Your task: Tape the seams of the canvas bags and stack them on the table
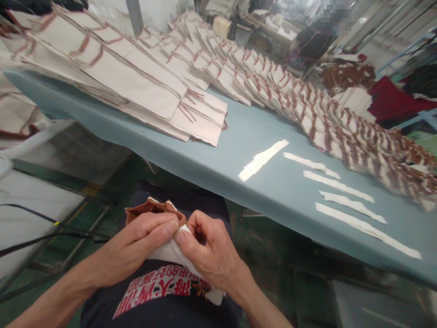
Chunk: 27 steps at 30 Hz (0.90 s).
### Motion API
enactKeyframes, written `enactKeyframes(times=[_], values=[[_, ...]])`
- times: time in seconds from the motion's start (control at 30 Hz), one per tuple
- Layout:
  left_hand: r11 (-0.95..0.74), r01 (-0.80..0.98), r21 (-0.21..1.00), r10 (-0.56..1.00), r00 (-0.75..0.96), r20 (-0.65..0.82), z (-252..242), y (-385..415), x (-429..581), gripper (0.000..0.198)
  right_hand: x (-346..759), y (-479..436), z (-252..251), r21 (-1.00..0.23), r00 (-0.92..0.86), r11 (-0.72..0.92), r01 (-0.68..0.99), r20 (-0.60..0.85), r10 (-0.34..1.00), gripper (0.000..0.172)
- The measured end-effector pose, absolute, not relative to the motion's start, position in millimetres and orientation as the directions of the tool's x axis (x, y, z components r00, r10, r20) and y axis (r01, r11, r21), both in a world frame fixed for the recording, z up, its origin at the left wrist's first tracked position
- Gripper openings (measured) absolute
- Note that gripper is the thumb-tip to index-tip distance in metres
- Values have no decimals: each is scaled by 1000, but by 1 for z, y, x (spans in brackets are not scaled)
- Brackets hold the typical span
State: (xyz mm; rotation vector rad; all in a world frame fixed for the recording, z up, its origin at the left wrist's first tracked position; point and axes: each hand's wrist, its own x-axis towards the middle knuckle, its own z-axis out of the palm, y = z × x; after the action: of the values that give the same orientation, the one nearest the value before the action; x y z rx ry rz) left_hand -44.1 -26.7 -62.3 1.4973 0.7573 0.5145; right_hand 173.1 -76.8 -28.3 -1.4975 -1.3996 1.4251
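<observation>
a long blue table (259, 136) carries overlapping rows of cream bags (143, 77) and five white strips (262, 159); below its edge, left hand (143, 241) and right hand (208, 250) pinch a cream, brown-trimmed cloth piece (160, 250) over the lap; shirt print unreadable

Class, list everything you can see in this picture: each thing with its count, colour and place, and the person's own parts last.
Table: one, pale blue-grey, running across the middle.
Fabric bags: too many to count, cream with brown trim, fanned out in overlapping rows along the table's far side.
Cloth strips: five or so, white, lying flat and apart on the table's near right part.
Red cloth: one heap, behind the table at right.
Person in dark clothes: one, far end of the room.
Cable: black, at left below the table.
Held fabric piece: one, white with a brown edge, over the lap.
Left hand: pinches the piece.
Right hand: pinches it beside the left.
</observation>
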Motion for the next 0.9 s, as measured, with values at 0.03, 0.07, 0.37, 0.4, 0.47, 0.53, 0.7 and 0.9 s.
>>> enactKeyframes(times=[0.03,0.07,0.37,0.4,0.47,0.53,0.7,0.9], values=[[39,127,991,729,675,-115,-61,-27,-42,57,172,-78,-28,-935,-157,-225,274,-275,949,39],[35,110,993,745,660,-99,-60,-27,-40,56,170,-79,-28,-932,-164,-215,290,-270,949,41],[99,157,983,848,504,-166,-45,-34,-25,58,163,-95,-32,-928,-206,-140,345,-221,953,45],[155,157,975,853,477,-212,-46,-35,-25,59,163,-96,-34,-938,-216,-128,322,-205,955,42],[282,118,952,855,419,-305,-51,-38,-24,63,162,-98,-39,-953,-221,-92,288,-160,962,35],[420,25,907,833,386,-396,-57,-43,-22,67,162,-99,-45,-962,-220,-59,268,-121,968,33],[618,-133,775,746,411,-524,-62,-57,-10,69,161,-100,-59,-965,-244,21,260,-45,969,25],[621,-160,767,730,475,-492,-57,-56,-4,68,165,-97,-83,-963,-280,135,233,67,958,35]])
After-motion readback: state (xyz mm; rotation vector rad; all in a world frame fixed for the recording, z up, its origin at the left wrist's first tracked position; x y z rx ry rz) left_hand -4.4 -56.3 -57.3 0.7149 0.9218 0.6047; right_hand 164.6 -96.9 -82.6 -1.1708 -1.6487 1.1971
